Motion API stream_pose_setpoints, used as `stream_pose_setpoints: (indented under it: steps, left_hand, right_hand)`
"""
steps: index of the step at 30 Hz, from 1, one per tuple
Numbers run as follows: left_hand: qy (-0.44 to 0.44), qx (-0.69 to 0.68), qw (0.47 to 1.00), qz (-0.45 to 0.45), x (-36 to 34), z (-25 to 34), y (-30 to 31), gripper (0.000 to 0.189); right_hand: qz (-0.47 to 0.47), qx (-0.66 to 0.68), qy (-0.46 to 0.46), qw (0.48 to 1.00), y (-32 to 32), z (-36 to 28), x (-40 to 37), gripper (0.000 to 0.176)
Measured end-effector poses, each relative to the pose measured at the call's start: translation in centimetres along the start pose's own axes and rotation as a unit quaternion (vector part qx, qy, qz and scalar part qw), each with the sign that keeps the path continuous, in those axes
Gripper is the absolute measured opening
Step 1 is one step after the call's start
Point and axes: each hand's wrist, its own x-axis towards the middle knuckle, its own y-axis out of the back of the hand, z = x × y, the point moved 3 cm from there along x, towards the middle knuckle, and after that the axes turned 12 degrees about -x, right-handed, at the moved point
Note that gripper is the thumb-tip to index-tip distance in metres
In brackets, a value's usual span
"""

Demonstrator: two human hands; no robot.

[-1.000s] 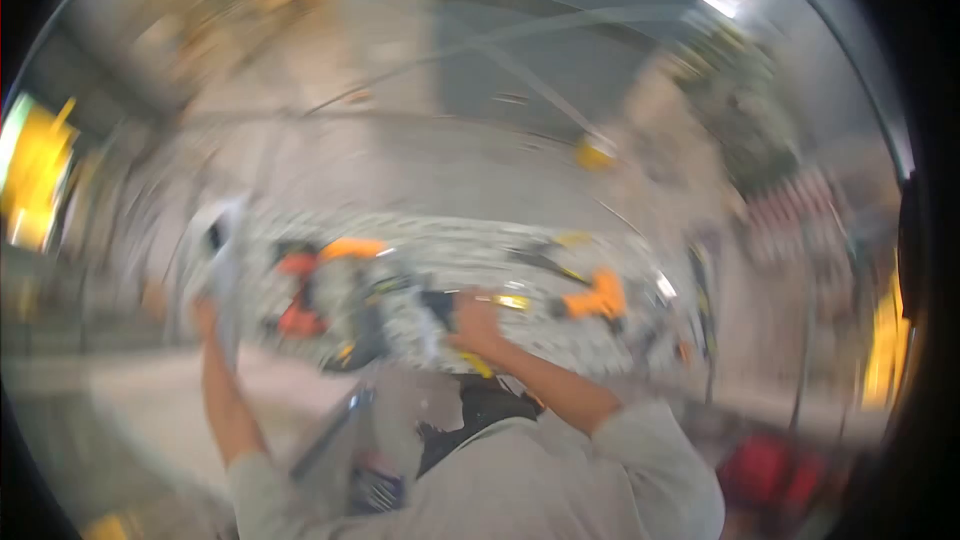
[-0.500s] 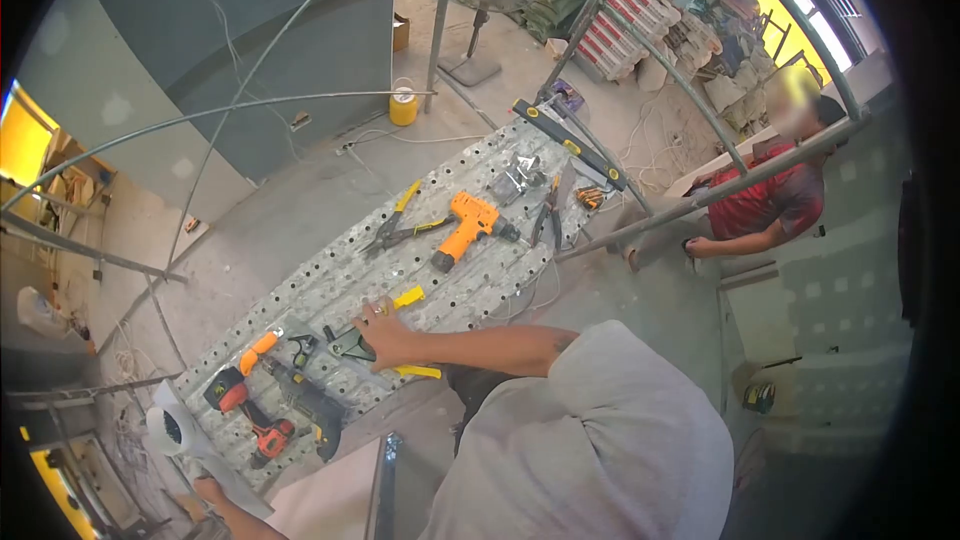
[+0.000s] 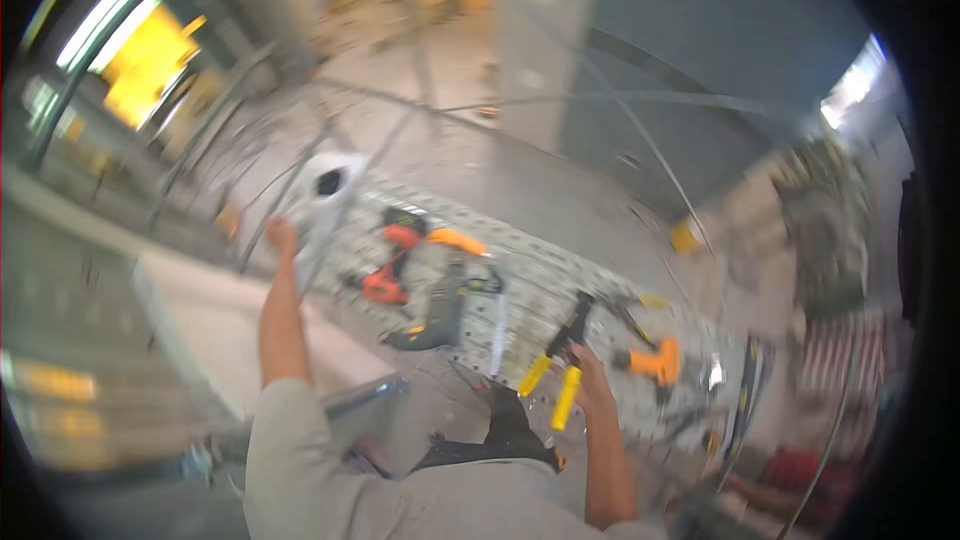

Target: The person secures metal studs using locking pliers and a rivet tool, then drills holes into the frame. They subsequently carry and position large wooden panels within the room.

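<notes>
My right hand is closed on a dark tool with two yellow handles, held over the perforated metal platform. At the platform's left end, my left hand is beside a white piece with a round dark opening; blur hides its fingers. Between the hands lie a red drill, an orange-handled tool and a dark grey power tool. An orange drill lies right of my right hand.
Thin metal bars cross the view around the platform. A pale board is at the left front. A yellow container stands on the floor beyond. A blurred person in red is at the lower right.
The view has swung left. My right hand now has the yellow-handled tool raised off the platform, where it lay under the hand before. My left arm shows more fully.
</notes>
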Motion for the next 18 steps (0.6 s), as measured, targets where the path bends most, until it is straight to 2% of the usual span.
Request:
stream_pose_setpoints:
  steps: [1, 2, 3, 5, 7, 8, 9, 11, 12, 14, 15, 18]
  left_hand:
    - [0.057, -0.049, 0.997, 0.024, -0.3, 9.3, 5.0, 0.023]
    - [0.144, -0.111, 0.980, 0.076, 0.2, 9.4, 5.1, 0.020]
    - [0.169, -0.145, 0.967, 0.128, -0.6, 13.7, 6.8, 0.020]
    - [0.252, -0.418, 0.858, 0.161, -2.8, 20.6, 8.4, 0.016]
    - [0.257, -0.547, 0.791, 0.102, -7.3, 27.2, 9.4, 0.007]
    - [0.281, -0.590, 0.754, 0.058, -9.4, 32.0, 11.0, 0.008]
    - [0.306, -0.631, 0.713, 0.013, -11.5, 36.3, 12.7, 0.009]
    - [0.321, -0.708, 0.626, -0.064, -15.1, 40.6, 14.4, 0.012]
    - [0.325, -0.705, 0.627, -0.061, -15.8, 42.4, 16.1, 0.012]
    - [0.352, -0.727, 0.583, -0.082, -16.4, 45.8, 19.5, 0.014]
    - [0.351, -0.726, 0.586, -0.076, -16.4, 46.4, 20.8, 0.014]
    - [0.357, -0.703, 0.609, -0.085, -16.2, 46.2, 23.3, 0.016]
  right_hand:
    - [-0.051, 0.017, 0.010, 0.999, 0.4, 0.6, 0.5, 0.048]
    - [-0.069, 0.049, 0.006, 0.996, -0.5, 0.0, 0.2, 0.051]
    - [-0.212, 0.153, -0.007, 0.965, 4.5, 3.5, 3.4, 0.055]
    - [-0.481, 0.287, -0.105, 0.822, 14.5, 10.1, 8.8, 0.063]
    - [-0.298, 0.105, -0.016, 0.949, -0.4, 1.9, 4.3, 0.076]
    - [-0.199, -0.006, -0.001, 0.980, -8.6, -2.9, 1.6, 0.082]
    - [-0.224, 0.002, -0.014, 0.974, -10.2, -3.7, 1.7, 0.082]
    - [-0.317, -0.036, -0.021, 0.947, -13.0, -4.9, 2.0, 0.089]
    - [-0.325, -0.052, -0.035, 0.944, -14.2, -5.1, 2.1, 0.102]
    - [-0.384, -0.048, -0.059, 0.920, -16.7, -6.2, 1.5, 0.101]
    - [-0.422, -0.045, -0.067, 0.903, -17.5, -6.5, 1.5, 0.098]
    - [-0.460, -0.038, -0.096, 0.882, -18.7, -5.7, 2.2, 0.101]
